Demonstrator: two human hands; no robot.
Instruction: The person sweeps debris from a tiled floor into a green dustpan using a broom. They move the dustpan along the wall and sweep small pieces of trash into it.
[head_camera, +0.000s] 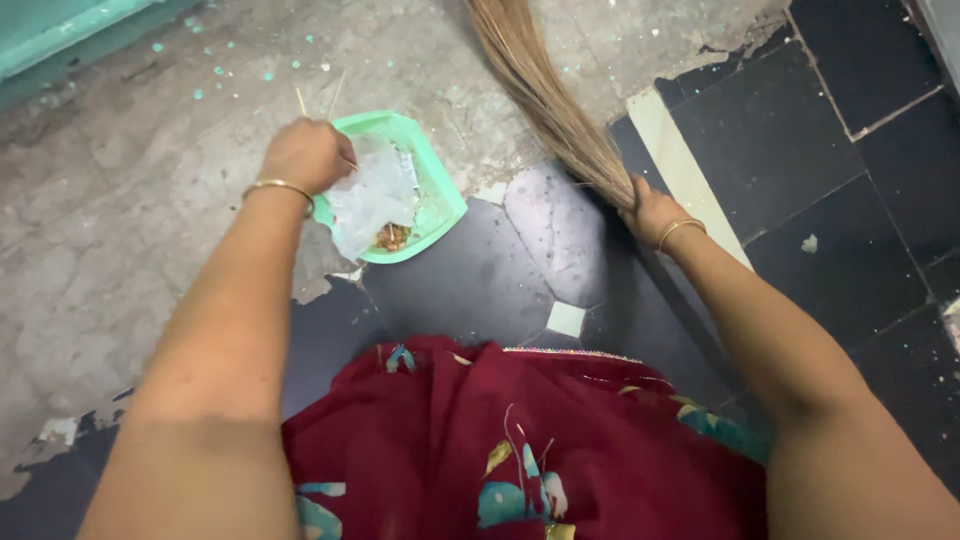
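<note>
At the floor's centre, where grey concrete meets black tiles, the person's right hand (650, 207) is closed around the bound neck of a grass broom (545, 95), its long tan bristles fanning away toward the top edge of the view. The left hand (305, 153) is closed at the near-left rim of a mint-green dustpan (435, 190), pinching a few thin sticks that poke up past the knuckles, and it touches crumpled clear plastic (372, 198) lying in the pan. A small brown clump of sweepings (392, 237) sits at the pan's near edge. Judging by this, the gathering step looks nearly finished, with litter already in the pan; lifting it would call for keeping the pan level so the light plastic stays put. Around them, turquoise paint flecks (215, 70) dot the concrete toward the top-left corner, beside a turquoise wall base (70, 35). A cream tile strip (685, 170) runs just beside the right hand. Red patterned fabric (520, 440) fills the near edge, and nothing lies between the hands.
</note>
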